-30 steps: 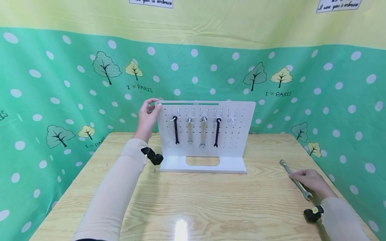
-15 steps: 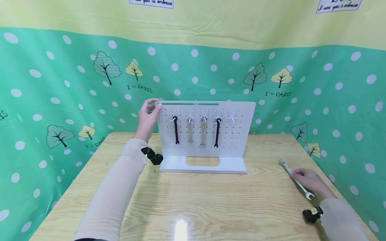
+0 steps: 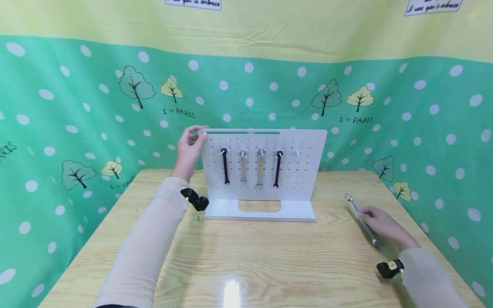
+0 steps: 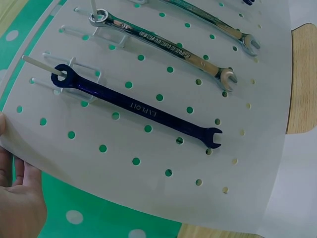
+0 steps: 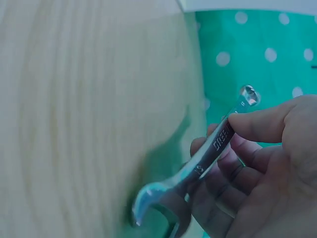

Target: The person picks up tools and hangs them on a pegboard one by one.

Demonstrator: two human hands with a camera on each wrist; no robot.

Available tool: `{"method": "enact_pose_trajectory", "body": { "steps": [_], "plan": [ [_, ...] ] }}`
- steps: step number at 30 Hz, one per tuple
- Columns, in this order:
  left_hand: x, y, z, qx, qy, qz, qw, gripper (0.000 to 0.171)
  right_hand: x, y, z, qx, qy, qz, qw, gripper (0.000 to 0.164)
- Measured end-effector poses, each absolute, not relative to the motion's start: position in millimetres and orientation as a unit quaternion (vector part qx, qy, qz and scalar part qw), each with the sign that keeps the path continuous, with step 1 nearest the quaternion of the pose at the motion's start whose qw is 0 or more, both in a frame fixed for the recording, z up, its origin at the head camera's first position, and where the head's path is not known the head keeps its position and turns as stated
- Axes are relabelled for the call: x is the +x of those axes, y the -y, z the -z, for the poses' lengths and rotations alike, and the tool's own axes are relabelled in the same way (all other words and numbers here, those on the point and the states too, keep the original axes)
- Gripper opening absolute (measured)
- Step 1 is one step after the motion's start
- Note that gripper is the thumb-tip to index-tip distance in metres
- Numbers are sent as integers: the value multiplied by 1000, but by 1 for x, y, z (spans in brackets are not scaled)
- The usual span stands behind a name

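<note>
My left hand (image 3: pixel 188 156) grips the upper left corner of a white pegboard stand (image 3: pixel 313 171), thumb in front. On the board's hooks hang a dark blue combination wrench (image 4: pixel 143 111) at the left, two silver wrenches (image 3: pixel 259 171) in the middle and another dark wrench (image 3: pixel 277 171) to their right. Off to the right, my right hand (image 3: pixel 385 229) pinches a silver combination wrench (image 5: pixel 198 166) by its shank between thumb and fingers. In the right wrist view its open end points down toward the tabletop, casting a shadow, and its ring end points away.
A bare wire hook (image 3: pixel 297 147) sits at the right end of the row. The pegboard's base (image 3: pixel 221 210) stands on a wooden table (image 3: pixel 277 261). Behind and beside the table hangs a green dotted curtain (image 3: pixel 246 90).
My right hand has carried the silver wrench leftward and a little farther from me, and the wrench has tilted. The left hand stays on the pegboard corner.
</note>
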State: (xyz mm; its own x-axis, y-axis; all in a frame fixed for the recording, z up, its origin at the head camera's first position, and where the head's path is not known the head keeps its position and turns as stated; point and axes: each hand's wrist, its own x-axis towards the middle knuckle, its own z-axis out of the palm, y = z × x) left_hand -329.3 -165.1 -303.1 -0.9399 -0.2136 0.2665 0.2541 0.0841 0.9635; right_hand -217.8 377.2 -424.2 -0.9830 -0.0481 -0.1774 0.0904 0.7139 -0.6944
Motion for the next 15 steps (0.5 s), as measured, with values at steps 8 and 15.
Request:
{"method": "enact_pose_trajectory", "body": {
  "steps": [8, 15],
  "plan": [
    [-330, 165, 303, -11, 711, 681, 173, 36, -219, -348, 406, -53, -904, 419, 67, 35],
    [-331, 165, 304, -9, 711, 681, 174, 37, -224, -318, 384, -96, -895, 434, 26, 31]
  ]
}}
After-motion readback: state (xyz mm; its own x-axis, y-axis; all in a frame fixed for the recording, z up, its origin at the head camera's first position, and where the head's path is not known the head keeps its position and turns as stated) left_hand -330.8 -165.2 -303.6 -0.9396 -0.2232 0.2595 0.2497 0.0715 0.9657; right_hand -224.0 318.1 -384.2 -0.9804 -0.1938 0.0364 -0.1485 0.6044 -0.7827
